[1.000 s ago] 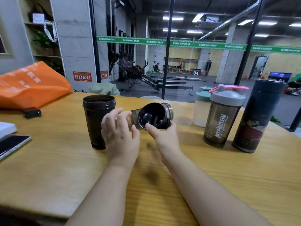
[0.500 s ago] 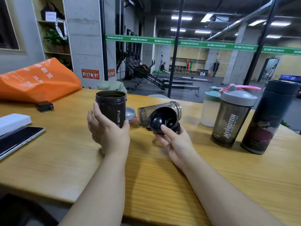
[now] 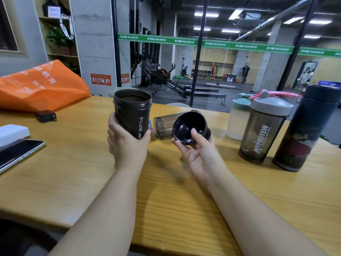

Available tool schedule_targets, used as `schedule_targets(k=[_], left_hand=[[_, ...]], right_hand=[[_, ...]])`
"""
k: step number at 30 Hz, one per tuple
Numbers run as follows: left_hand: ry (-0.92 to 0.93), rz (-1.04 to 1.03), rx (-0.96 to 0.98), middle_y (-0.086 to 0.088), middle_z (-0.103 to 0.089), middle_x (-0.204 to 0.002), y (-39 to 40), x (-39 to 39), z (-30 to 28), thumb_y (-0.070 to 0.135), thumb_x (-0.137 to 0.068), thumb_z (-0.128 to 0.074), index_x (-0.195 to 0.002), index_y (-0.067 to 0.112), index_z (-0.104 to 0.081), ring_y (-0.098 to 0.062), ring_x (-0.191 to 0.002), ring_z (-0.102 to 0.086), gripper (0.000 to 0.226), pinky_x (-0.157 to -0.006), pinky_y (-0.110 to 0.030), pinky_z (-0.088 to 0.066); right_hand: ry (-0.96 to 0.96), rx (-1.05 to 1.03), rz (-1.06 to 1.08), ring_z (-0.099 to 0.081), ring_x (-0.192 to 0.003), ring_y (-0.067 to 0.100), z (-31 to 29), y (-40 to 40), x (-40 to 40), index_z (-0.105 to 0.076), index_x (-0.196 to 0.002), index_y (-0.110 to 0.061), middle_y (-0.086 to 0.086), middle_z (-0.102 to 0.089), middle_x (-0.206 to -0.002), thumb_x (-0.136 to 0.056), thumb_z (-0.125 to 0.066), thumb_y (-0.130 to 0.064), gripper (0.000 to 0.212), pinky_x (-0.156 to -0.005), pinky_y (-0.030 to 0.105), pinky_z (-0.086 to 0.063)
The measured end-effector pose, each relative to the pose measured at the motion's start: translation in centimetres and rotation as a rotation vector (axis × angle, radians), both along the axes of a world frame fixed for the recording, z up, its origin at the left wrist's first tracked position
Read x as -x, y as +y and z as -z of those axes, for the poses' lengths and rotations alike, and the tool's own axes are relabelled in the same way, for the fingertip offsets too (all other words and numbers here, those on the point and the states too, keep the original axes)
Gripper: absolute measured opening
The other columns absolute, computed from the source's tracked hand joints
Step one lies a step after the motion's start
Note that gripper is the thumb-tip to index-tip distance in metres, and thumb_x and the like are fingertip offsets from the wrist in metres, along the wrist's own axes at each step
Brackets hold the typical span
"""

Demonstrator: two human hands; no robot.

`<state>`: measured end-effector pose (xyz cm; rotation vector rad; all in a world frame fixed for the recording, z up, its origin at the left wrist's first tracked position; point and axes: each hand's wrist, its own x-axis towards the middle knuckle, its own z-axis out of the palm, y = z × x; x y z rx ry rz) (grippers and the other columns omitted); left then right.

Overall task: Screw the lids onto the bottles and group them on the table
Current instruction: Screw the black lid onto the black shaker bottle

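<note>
left hand [image 3: 127, 145] wraps dark open bottle [image 3: 132, 112] | right hand [image 3: 200, 154] fingers pinch black lid [image 3: 190, 127]

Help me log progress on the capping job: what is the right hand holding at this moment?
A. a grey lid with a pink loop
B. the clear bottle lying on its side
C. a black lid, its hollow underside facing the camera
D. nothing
C: the right hand grips a black lid with its hollow inside turned to the camera, beside the open dark bottle held upright by the left hand.
</note>
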<state>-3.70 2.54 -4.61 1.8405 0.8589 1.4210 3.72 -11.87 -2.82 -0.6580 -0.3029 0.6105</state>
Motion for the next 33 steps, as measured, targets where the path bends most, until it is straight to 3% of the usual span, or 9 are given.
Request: schedule_targets(k=[4, 8, 13, 15, 20, 23, 26, 29, 33], left_hand=[[0.018, 0.187, -0.187, -0.012, -0.034, -0.142, -1.8, -0.6, -0.5, 0.027, -0.069, -0.078, -0.143, 0.018, -0.015, -0.031, -0.130, -0.036, 0.097, -0.103, -0.054, -0.037], [0.048, 0.319, -0.340, -0.012, -0.036, -0.139, -3.6, -1.8, -0.7, 0.028, -0.068, -0.077, -0.143, 0.017, -0.018, -0.028, -0.127, -0.039, 0.096, -0.101, -0.043, -0.039], [0.099, 0.432, -0.464, -0.011, -0.037, -0.138, -3.8, -3.8, -0.4, 0.034, -0.068, -0.074, -0.142, 0.025, -0.017, -0.024, -0.128, -0.036, 0.094, -0.101, -0.038, -0.036], [0.133, 0.429, -0.537, -0.011, -0.039, -0.135, -3.5, -4.6, -0.4, 0.043, -0.069, -0.067, -0.143, 0.025, -0.018, -0.027, -0.126, -0.038, 0.090, -0.103, -0.043, -0.036], [0.214, 0.428, -0.720, -0.009, -0.041, -0.135, -3.2, -6.2, -0.3, 0.045, -0.071, -0.058, -0.144, 0.024, -0.021, -0.033, -0.121, -0.043, 0.085, -0.100, -0.049, -0.039], [0.221, 0.451, -0.760, -0.009, -0.044, -0.138, -3.4, -6.5, -0.4, 0.039, -0.069, -0.065, -0.142, 0.024, -0.023, -0.034, -0.123, -0.044, 0.086, -0.098, -0.050, -0.039], [0.202, 0.470, -0.753, -0.010, -0.046, -0.136, -3.5, -6.3, -0.7, 0.024, -0.063, -0.078, -0.137, 0.020, -0.028, -0.035, -0.121, -0.043, 0.090, -0.096, -0.051, -0.040], [0.237, 0.490, -0.816, -0.008, -0.046, -0.136, -3.2, -5.8, -1.5, 0.017, -0.059, -0.083, -0.136, 0.020, -0.033, -0.034, -0.122, -0.042, 0.092, -0.097, -0.053, -0.039], [0.293, 0.521, -0.826, -0.001, -0.046, -0.138, -2.8, -5.2, -1.9, 0.016, -0.058, -0.084, -0.137, 0.026, -0.037, -0.029, -0.126, -0.037, 0.092, -0.102, -0.053, -0.036]], right_hand=[[-0.062, -0.035, 0.068, -0.059, -0.108, 0.046, -1.1, -1.2, -1.1, -0.038, -0.132, -0.026, 0.019, -0.047, -0.134, -0.088, -0.059, -0.003, 0.054, -0.083, 0.043, -0.056], [-0.189, 0.052, 0.224, -0.056, -0.113, 0.035, -1.5, -2.7, -2.6, -0.040, -0.130, -0.030, 0.006, -0.043, -0.137, -0.087, -0.064, -0.017, 0.051, -0.088, 0.050, -0.053], [-0.381, 0.195, 0.359, -0.058, -0.111, 0.033, -1.9, -5.5, -4.0, -0.045, -0.112, -0.036, 0.002, -0.049, -0.124, -0.088, -0.062, -0.026, 0.031, -0.085, 0.053, -0.054], [-0.465, 0.260, 0.426, -0.060, -0.106, 0.028, -1.8, -6.5, -4.5, -0.045, -0.109, -0.036, -0.001, -0.054, -0.114, -0.088, -0.062, -0.021, 0.031, -0.086, 0.055, -0.053], [-0.635, 0.411, 0.455, -0.067, -0.088, 0.020, -0.9, -8.3, -4.8, -0.039, -0.103, -0.034, 0.001, -0.061, -0.094, -0.084, -0.067, -0.014, 0.040, -0.086, 0.053, -0.054], [-0.726, 0.477, 0.458, -0.067, -0.098, 0.024, -0.4, -8.7, -4.8, -0.036, -0.104, -0.036, 0.003, -0.061, -0.102, -0.079, -0.074, -0.022, 0.048, -0.088, 0.051, -0.054], [-0.826, 0.574, 0.496, -0.065, -0.102, 0.013, -0.2, -9.0, -4.7, -0.035, -0.114, -0.044, 0.000, -0.058, -0.116, -0.066, -0.076, -0.040, 0.063, -0.091, 0.043, -0.053], [-0.873, 0.619, 0.519, -0.059, -0.110, 0.002, -0.4, -9.4, -4.7, -0.035, -0.130, -0.040, -0.011, -0.053, -0.128, -0.062, -0.075, -0.047, 0.079, -0.096, 0.038, -0.050], [-0.927, 0.711, 0.495, -0.050, -0.117, -0.007, -0.3, -9.7, -4.7, -0.031, -0.140, -0.037, -0.023, -0.049, -0.129, -0.061, -0.076, -0.048, 0.091, -0.101, 0.024, -0.042]])
